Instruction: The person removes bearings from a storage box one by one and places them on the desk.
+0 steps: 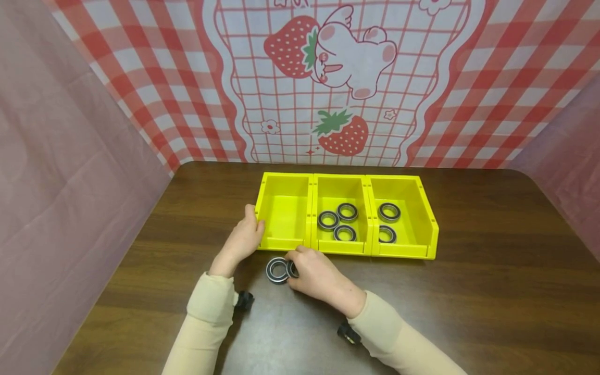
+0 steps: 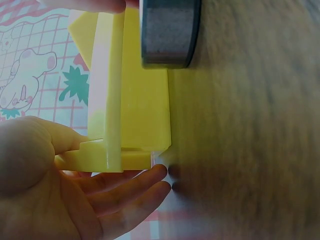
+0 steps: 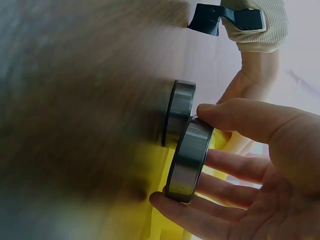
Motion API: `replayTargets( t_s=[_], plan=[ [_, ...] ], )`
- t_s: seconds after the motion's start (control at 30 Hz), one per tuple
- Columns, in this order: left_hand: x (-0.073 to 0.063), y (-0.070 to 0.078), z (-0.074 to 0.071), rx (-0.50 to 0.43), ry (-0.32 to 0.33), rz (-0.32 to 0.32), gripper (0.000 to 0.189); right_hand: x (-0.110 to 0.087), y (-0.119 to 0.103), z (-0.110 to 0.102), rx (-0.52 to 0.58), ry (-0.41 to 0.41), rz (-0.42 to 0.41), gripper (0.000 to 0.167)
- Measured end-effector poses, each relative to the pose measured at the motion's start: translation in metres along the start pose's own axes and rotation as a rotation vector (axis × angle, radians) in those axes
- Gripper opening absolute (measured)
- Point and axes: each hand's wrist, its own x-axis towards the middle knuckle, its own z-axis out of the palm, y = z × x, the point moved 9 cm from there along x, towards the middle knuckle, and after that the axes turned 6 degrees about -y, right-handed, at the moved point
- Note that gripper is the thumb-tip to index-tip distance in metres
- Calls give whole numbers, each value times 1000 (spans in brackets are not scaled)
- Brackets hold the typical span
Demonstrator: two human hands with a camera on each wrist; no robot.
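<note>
My right hand (image 1: 321, 276) pinches a metal ball bearing (image 3: 190, 162) between thumb and fingertips, just in front of the yellow bins. The held bearing is tilted and overlaps a second bearing (image 1: 269, 271) on the table. At the left bin (image 1: 285, 219), my left hand (image 1: 241, 237) grips the outer side wall, thumb over the rim and fingers along the outside. No bearings lie in that bin. Several bearings (image 1: 321, 221) lie flat in the middle bin, and two more bearings (image 1: 381, 212) lie in the right bin.
The three yellow bins stand side by side in a row on the brown wooden table (image 1: 497, 271). Behind the table hangs a red-and-white checked cloth (image 1: 178, 94) with strawberries. A pink curtain (image 1: 61, 182) hangs on the left.
</note>
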Motion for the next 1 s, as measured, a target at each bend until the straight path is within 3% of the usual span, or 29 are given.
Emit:
replayTargets(
  t_s=[0.77,1.0],
  plan=[
    [0,1,0,6,5,4,32,-7,3,0,-61,-36,-17,32],
    [0,0,1,3,-2,0,33,-8,-1,3,-135,-50,-32,33]
  ],
)
